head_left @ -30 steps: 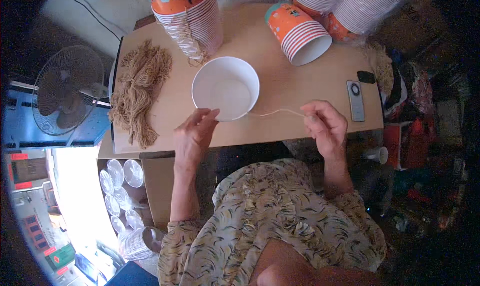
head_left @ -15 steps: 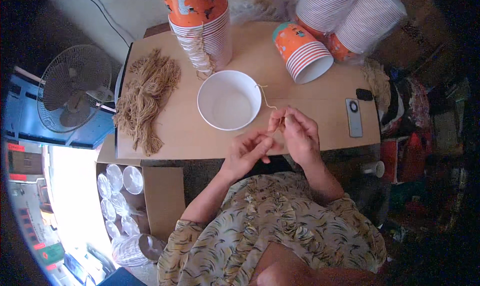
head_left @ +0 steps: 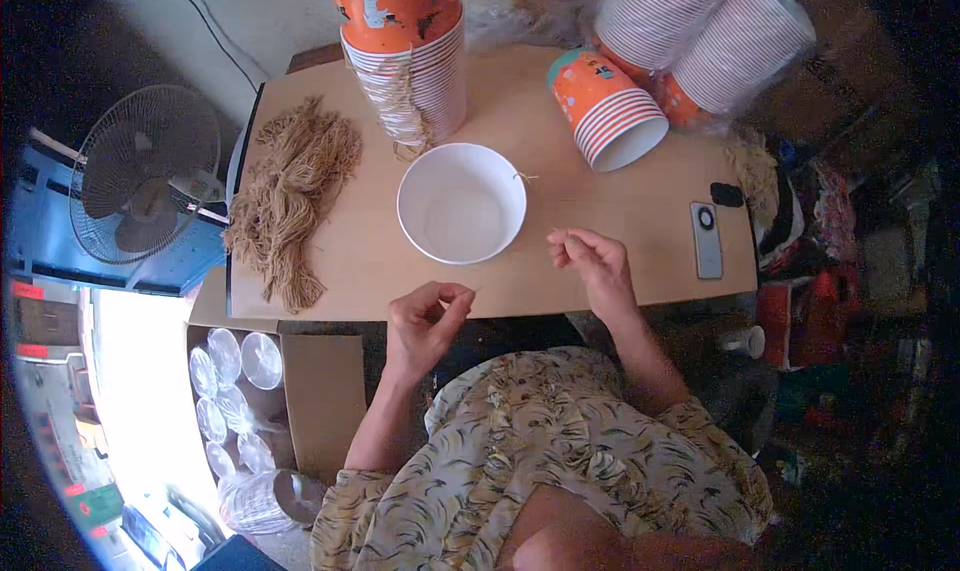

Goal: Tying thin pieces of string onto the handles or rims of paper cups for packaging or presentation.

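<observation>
A round paper tub (head_left: 436, 233), white inside, stands mouth up near the table's front edge. At its right rim sits a short piece of pale string (head_left: 527, 176). My left hand (head_left: 420, 329) is just off the table's front edge, thumb and forefinger pinched, and a thin end of string seems to stick out from the tips. Right of the tub, my right hand (head_left: 600, 271) is closed in a pinch above the table; what it holds, if anything, is too small to make out. Neither hand touches the tub.
A bundle of brown string (head_left: 290, 196) lies at the left. Behind stands a tall stack of orange and white tubs (head_left: 430, 81), pale strings hanging on it. Another stack (head_left: 600, 106) lies tipped, near bagged tubs (head_left: 740, 51). A phone (head_left: 707, 241) is at right, a fan (head_left: 150, 176) at left.
My hands have drawn apart, the left toward the lower left. The long string running from the tub's rim to my right hand no longer shows; a short end is at the rim.
</observation>
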Demonstrator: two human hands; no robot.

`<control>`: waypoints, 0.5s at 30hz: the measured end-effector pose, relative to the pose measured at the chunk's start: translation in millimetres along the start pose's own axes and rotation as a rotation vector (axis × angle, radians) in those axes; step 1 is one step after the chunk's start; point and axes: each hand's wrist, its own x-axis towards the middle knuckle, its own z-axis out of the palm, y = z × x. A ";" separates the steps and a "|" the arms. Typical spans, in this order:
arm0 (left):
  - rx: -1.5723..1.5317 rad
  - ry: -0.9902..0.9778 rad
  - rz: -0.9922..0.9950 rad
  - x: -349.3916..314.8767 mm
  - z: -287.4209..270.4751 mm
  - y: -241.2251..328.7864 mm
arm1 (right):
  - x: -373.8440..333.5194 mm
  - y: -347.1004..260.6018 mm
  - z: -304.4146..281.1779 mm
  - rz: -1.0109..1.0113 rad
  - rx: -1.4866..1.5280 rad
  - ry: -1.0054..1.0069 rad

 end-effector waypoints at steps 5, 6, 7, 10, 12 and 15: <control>0.103 0.059 -0.016 -2.6 -11.6 -0.8 | 8.1 19.0 -5.4 0.053 0.047 0.003; 0.103 0.058 -0.018 -3.3 -11.4 0.7 | 7.1 18.0 -3.2 0.055 0.047 0.003; 0.121 0.051 0.026 -3.8 -9.7 5.2 | 5.6 16.0 0.3 -0.036 -0.276 0.037; 0.210 0.009 0.203 -0.7 1.8 12.4 | 6.0 -11.5 19.2 -0.426 -0.971 0.126; 0.304 -0.111 0.303 2.7 12.1 30.9 | 3.3 -29.5 28.2 -0.761 -0.890 0.018; 0.232 -0.182 0.327 11.1 25.7 45.9 | -12.6 -27.4 48.2 -0.358 -0.322 -0.261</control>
